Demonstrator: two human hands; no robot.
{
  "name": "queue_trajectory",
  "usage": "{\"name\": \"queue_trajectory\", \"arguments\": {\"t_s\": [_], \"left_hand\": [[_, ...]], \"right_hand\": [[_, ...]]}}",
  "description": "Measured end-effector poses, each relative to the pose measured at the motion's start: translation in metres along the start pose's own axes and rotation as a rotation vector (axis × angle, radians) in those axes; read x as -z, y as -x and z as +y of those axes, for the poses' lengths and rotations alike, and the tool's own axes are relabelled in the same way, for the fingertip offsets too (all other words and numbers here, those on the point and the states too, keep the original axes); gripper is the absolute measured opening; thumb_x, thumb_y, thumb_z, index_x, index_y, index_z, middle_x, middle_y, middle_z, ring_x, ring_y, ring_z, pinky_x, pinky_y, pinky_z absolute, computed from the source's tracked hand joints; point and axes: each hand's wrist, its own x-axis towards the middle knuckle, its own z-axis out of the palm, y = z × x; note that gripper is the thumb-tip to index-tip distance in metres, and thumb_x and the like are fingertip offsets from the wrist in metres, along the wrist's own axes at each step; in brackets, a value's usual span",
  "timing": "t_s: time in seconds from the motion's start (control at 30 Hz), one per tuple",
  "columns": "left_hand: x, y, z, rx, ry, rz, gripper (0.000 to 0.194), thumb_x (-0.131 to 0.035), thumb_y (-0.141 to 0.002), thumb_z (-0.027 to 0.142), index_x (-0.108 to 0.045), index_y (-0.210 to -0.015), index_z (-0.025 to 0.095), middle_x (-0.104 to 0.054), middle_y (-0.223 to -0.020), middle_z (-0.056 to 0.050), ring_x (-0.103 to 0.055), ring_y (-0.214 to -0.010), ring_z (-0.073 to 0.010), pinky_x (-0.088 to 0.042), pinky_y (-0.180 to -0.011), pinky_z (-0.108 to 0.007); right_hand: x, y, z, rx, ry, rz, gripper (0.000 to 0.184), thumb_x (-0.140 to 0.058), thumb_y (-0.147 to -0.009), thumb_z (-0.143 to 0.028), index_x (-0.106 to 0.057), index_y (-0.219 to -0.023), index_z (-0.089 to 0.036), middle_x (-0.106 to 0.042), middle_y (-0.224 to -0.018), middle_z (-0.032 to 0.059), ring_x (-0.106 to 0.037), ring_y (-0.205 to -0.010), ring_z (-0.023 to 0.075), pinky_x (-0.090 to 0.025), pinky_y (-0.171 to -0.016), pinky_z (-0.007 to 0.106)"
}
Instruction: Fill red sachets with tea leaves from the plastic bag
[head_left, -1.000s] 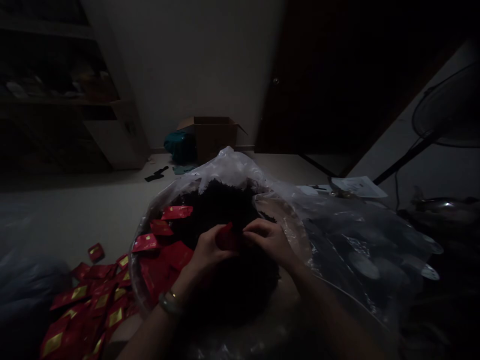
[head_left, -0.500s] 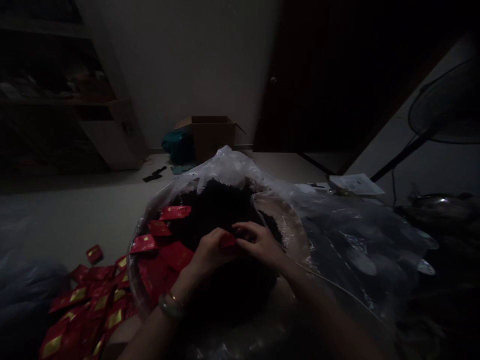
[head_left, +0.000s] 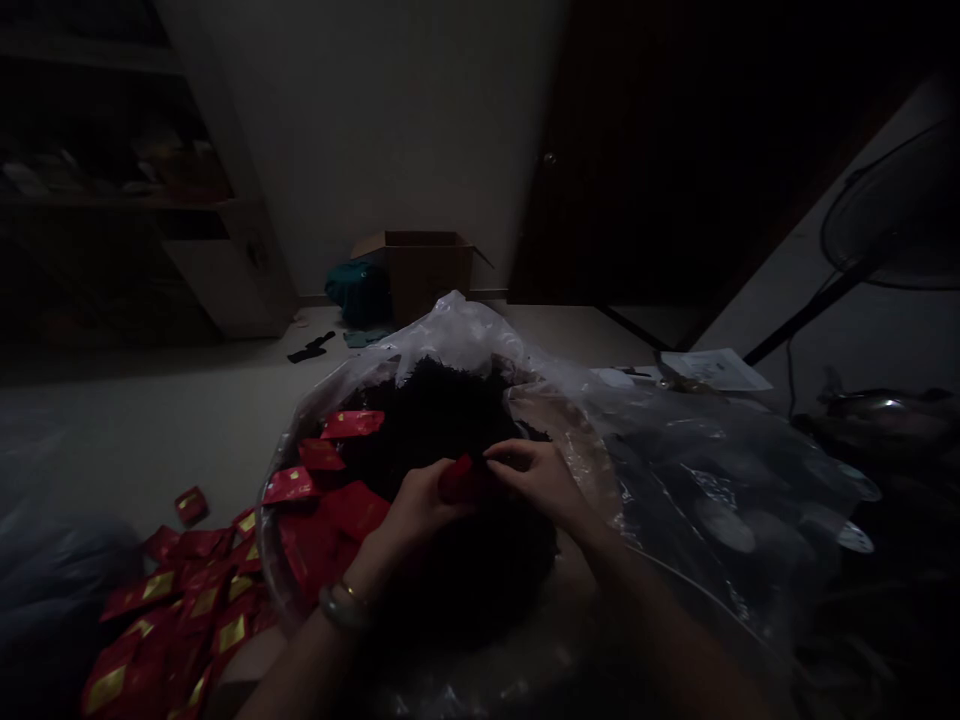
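In dim light my left hand [head_left: 415, 510] and my right hand [head_left: 536, 478] meet over a heap of dark loose material [head_left: 442, 420] in a clear plastic bag [head_left: 645, 440]. Both hands pinch a small red packet [head_left: 459, 478] between them, fingers closed on it. Several more red packets [head_left: 330, 470] lie on the left side of the heap. A bangle circles my left wrist.
A pile of red and gold packets [head_left: 180, 620] lies on the floor at the lower left. A cardboard box [head_left: 420, 265] stands by the far wall, shelves [head_left: 127, 200] at the left, a dark door behind, a standing fan [head_left: 892, 220] at the right.
Both hands stay on the red packet. The right hand shifted slightly left half a second ago and has come back right; the packet stays between the fingers.
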Motion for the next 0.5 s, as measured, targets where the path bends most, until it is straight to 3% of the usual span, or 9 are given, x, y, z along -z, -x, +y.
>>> {"name": "queue_trajectory", "arguments": {"t_s": [0.13, 0.27, 0.37, 0.5], "left_hand": [[-0.003, -0.003, -0.005, 0.046, 0.126, -0.004, 0.034, -0.078, -0.058, 0.026, -0.069, -0.088, 0.013, -0.066, -0.073, 0.003, -0.058, -0.068, -0.0143, -0.042, -0.062, -0.021], [-0.006, -0.004, -0.007, 0.108, 0.269, 0.035, 0.032, -0.079, -0.056, 0.030, -0.069, -0.080, 0.011, -0.063, -0.065, 0.003, -0.053, -0.061, -0.0121, -0.039, -0.057, -0.021], [-0.004, -0.005, -0.004, 0.190, 0.431, 0.106, 0.035, -0.080, -0.053, 0.033, -0.065, -0.076, 0.010, -0.059, -0.060, 0.003, -0.049, -0.055, -0.0103, -0.037, -0.053, -0.020], [0.000, -0.002, 0.008, 0.247, 0.576, 0.098, 0.040, -0.082, -0.048, 0.033, -0.061, -0.075, 0.011, -0.055, -0.058, 0.005, -0.045, -0.052, -0.0086, -0.035, -0.050, -0.020]], "right_hand": [[0.000, 0.000, -0.004, 0.020, -0.179, 0.082, 0.017, -0.072, -0.064, -0.033, -0.071, -0.073, -0.018, -0.068, -0.065, 0.0010, -0.057, -0.048, 0.0108, -0.048, -0.045, 0.022], [0.010, -0.003, -0.004, 0.024, -0.266, 0.146, 0.026, -0.072, -0.067, -0.042, -0.070, -0.078, -0.018, -0.067, -0.066, 0.0011, -0.060, -0.053, 0.0128, -0.051, -0.049, 0.025], [0.020, -0.005, -0.003, 0.067, -0.088, 0.055, 0.024, -0.070, -0.071, -0.037, -0.069, -0.088, -0.019, -0.069, -0.073, 0.0023, -0.062, -0.061, 0.0151, -0.052, -0.055, 0.027], [0.018, -0.001, -0.003, 0.286, 0.157, -0.027, 0.039, -0.074, -0.070, -0.029, -0.066, -0.107, -0.024, -0.068, -0.104, 0.0059, -0.063, -0.087, 0.0195, -0.052, -0.074, 0.033]]}}
